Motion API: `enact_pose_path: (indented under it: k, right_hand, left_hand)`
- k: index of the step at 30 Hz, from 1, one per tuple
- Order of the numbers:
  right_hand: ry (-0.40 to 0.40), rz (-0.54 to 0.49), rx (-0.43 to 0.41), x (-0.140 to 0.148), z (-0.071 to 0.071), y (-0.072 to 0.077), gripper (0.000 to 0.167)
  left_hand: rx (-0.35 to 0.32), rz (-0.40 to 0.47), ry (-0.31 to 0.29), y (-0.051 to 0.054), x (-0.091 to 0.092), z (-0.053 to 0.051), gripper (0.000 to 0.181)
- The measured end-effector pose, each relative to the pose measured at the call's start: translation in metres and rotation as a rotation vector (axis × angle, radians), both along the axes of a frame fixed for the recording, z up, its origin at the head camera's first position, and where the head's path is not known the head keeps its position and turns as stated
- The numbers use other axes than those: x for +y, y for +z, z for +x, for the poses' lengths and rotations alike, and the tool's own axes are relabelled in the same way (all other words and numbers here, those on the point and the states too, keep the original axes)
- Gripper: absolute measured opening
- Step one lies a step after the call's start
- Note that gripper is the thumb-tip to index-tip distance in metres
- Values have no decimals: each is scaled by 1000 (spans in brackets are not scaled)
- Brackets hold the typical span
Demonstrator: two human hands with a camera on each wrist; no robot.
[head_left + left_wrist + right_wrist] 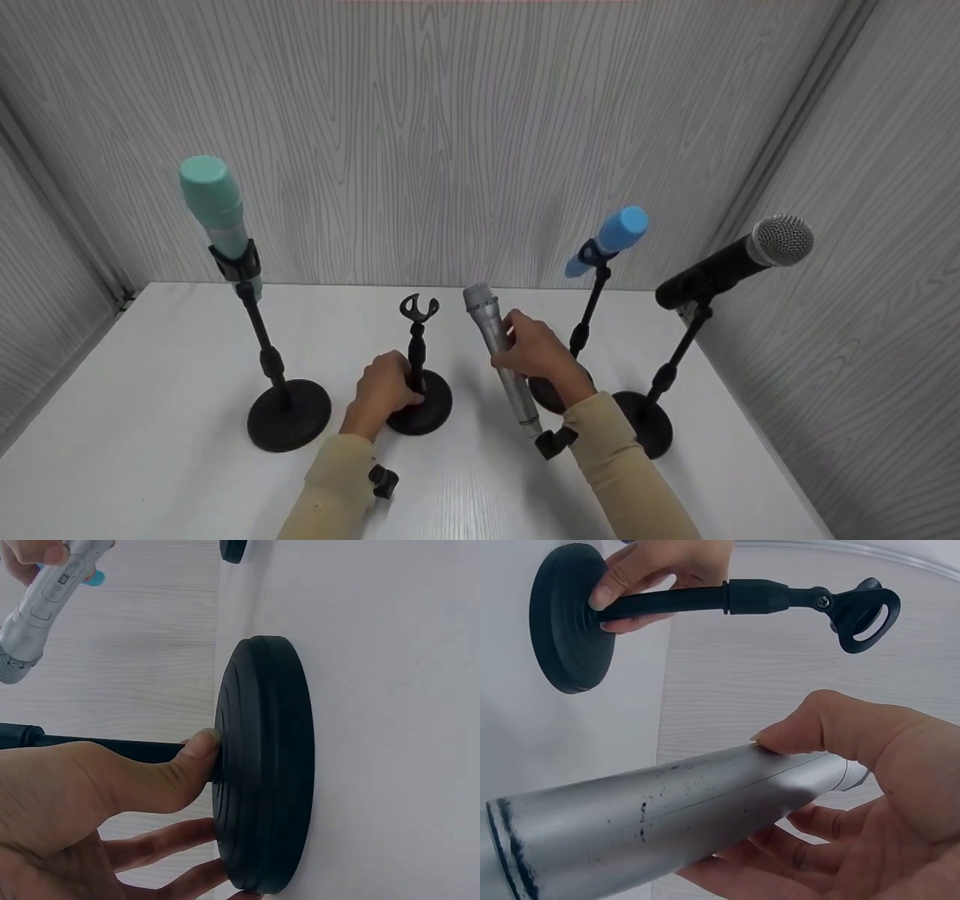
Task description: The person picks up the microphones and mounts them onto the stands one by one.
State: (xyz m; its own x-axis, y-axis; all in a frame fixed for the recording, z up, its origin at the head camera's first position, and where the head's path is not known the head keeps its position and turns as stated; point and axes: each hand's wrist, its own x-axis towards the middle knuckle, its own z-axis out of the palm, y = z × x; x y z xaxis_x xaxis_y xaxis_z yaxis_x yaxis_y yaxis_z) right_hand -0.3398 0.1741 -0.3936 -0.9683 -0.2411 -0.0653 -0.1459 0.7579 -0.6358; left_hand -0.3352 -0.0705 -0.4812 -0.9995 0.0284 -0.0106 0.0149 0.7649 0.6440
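Observation:
In the head view my right hand point(531, 346) holds a silver microphone point(496, 334) by its body, head up and tilted left, above the table. The right wrist view shows the thumb on one side of the scuffed silver barrel point(660, 810) and the fingers on the other. My left hand point(385, 390) grips a black microphone stand point(418, 346) low on its pole. Its thumb meets the round base point(262, 765) in the left wrist view, and its fingers reach behind. The stand's forked clip point(866, 615) at the top holds nothing.
On the left a teal microphone point(214, 199) sits in its own stand point(289, 416). To the right stand a blue microphone point(622, 229) and a black microphone point(712, 266), each on a black stand. Grey wood-grain panels point(420, 135) close off the white table point(187, 345) behind and beside.

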Motion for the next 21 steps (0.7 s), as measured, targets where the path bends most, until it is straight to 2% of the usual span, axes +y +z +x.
enact_pose_path:
  k: [5, 11, 21]
  right_hand:
    - [21, -44, 28, 1, 2, 5, 43]
    - [32, -86, 85, 3, 4, 12, 39]
    - [64, -169, 189, 5, 8, 20, 39]
  left_hand:
    - [15, -34, 12, 0, 5, 8, 43]
    - [40, -30, 5, -2, 12, 13, 37]
    - [17, -29, -9, -1, 19, 22, 31]
